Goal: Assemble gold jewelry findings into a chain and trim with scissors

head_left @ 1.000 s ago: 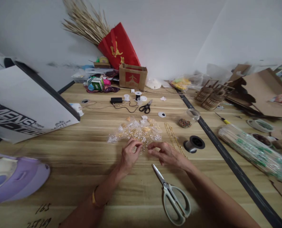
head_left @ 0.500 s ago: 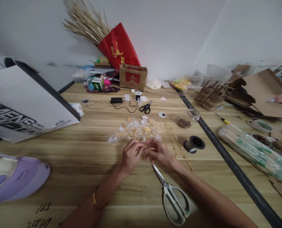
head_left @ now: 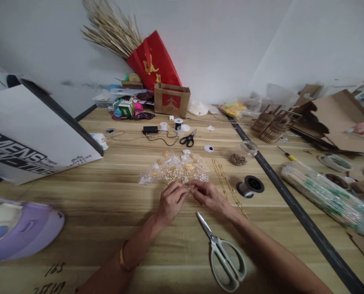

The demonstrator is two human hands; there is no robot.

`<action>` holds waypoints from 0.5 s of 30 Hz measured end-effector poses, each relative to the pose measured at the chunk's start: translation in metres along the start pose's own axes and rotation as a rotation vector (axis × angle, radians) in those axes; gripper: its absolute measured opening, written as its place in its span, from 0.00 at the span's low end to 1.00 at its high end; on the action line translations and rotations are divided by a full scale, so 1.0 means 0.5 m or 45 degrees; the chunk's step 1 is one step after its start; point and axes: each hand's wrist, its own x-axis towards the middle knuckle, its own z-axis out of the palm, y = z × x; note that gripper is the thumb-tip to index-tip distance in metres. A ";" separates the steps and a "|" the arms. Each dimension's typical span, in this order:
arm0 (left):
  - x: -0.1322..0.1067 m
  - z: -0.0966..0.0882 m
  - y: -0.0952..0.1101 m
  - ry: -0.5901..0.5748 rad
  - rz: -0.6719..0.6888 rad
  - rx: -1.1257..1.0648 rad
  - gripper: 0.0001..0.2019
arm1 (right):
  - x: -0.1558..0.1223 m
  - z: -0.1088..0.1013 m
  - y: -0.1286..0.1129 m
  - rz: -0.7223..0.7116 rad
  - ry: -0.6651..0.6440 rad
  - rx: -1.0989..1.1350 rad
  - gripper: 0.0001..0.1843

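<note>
My left hand [head_left: 170, 201] and my right hand [head_left: 209, 197] meet fingertip to fingertip at the near edge of a pile of small clear bags of gold and white trinkets [head_left: 178, 168]. Both hands are pinched on a tiny piece between them, too small to name. A gold chain [head_left: 227, 185] lies just right of my right hand. Grey-handled scissors [head_left: 224, 254] rest on the wooden table [head_left: 87, 204] below my right wrist, blades pointing at my hands. A gold bangle circles my left wrist.
A black wire spool [head_left: 250, 185] stands right of the chain. Black scissors [head_left: 188, 139], a bead dish [head_left: 238, 159], a white shopping bag [head_left: 32, 134], a purple case [head_left: 16, 228], a red bag [head_left: 153, 61], a cardboard box [head_left: 171, 99] and a wrapped stick bundle [head_left: 325, 192] surround the work spot.
My right hand moved left to meet my left hand. Both then closed in on the small piece and shifted slightly toward the trinket pile.
</note>
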 end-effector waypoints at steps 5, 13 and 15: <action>0.001 0.000 0.003 -0.029 -0.017 -0.001 0.06 | 0.002 0.003 0.007 0.011 -0.002 0.094 0.16; 0.002 0.002 0.001 -0.055 -0.074 -0.057 0.06 | 0.000 -0.001 0.004 -0.041 0.023 0.022 0.15; 0.004 0.003 0.003 -0.061 -0.128 -0.124 0.05 | 0.000 -0.003 0.003 -0.072 0.042 -0.030 0.15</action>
